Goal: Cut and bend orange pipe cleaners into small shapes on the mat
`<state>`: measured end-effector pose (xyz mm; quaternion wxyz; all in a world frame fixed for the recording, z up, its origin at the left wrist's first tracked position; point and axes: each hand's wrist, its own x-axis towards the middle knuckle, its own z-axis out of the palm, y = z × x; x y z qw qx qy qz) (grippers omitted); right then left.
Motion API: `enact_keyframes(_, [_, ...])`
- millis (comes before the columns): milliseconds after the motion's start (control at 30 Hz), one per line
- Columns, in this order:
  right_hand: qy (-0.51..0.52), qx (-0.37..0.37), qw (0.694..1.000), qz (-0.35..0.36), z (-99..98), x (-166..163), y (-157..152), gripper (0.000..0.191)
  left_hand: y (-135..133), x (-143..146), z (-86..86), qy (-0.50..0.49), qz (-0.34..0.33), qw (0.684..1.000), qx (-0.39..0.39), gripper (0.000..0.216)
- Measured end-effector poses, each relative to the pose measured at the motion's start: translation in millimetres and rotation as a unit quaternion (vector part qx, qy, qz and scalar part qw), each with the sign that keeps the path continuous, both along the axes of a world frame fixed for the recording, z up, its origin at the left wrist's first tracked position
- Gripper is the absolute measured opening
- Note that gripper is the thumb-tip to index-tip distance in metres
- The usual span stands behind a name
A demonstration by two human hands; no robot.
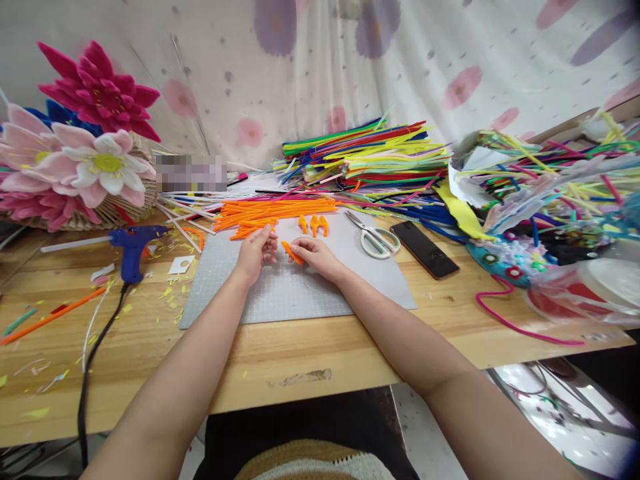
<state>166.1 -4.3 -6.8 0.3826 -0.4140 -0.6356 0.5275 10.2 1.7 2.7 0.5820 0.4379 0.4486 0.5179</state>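
Note:
My right hand (pixel 317 258) pinches a short, folded piece of orange pipe cleaner (pixel 292 253) between thumb and fingers, above the grey cutting mat (pixel 295 300). Just left of it, apart from that piece, my left hand (pixel 255 253) has loosely curled fingers, slightly parted, with nothing visible in them. Behind my left hand lies a pile of long orange pipe cleaners (pixel 275 212). Several small bent orange pieces (pixel 315 225) rest on the mat beyond my right hand. White-handled scissors (pixel 375 241) lie at the mat's right side, blades slightly apart.
A blue glue gun (pixel 133 253) with a black cord stands at left among scraps, below pipe-cleaner flowers (pixel 105 100). A black phone (pixel 424 249) lies right of the scissors. Bundles of coloured pipe cleaners (pixel 370 153) line the back. A plastic-wrapped tub (pixel 590 290) sits at right.

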Motion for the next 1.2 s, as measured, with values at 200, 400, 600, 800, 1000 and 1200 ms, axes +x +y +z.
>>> enact_keyframes(200, [-0.008,0.061,0.995,-0.076,-8.8,0,7,0.02,-8,15,-6.8,0.101,-0.005,0.993,0.065,0.031])
enact_keyframes(400, [-0.098,0.129,0.983,-0.081,-8.1,0,7,0.018,-5,18,-11.4,0.11,0.097,0.982,0.12,0.022])
enact_keyframes(600, [-0.134,0.128,0.978,-0.097,-6.8,0,7,0.015,-4,18,-15.4,0.103,0.027,0.992,0.061,0.029])
enact_keyframes(800, [-0.086,0.086,0.987,-0.107,-6.8,-3,4,0.018,-1,15,-14.9,0.094,0.001,0.995,0.042,0.037])
enact_keyframes(1000, [-0.041,0.045,0.992,-0.11,-10.9,-4,7,0.018,-4,15,-8.9,0.083,-0.036,0.995,0.04,0.035])
enact_keyframes(1200, [-0.062,0.045,0.989,-0.123,-13.5,-5,8,0.018,-4,21,-14.3,0.109,0.021,0.994,0.025,0.029])
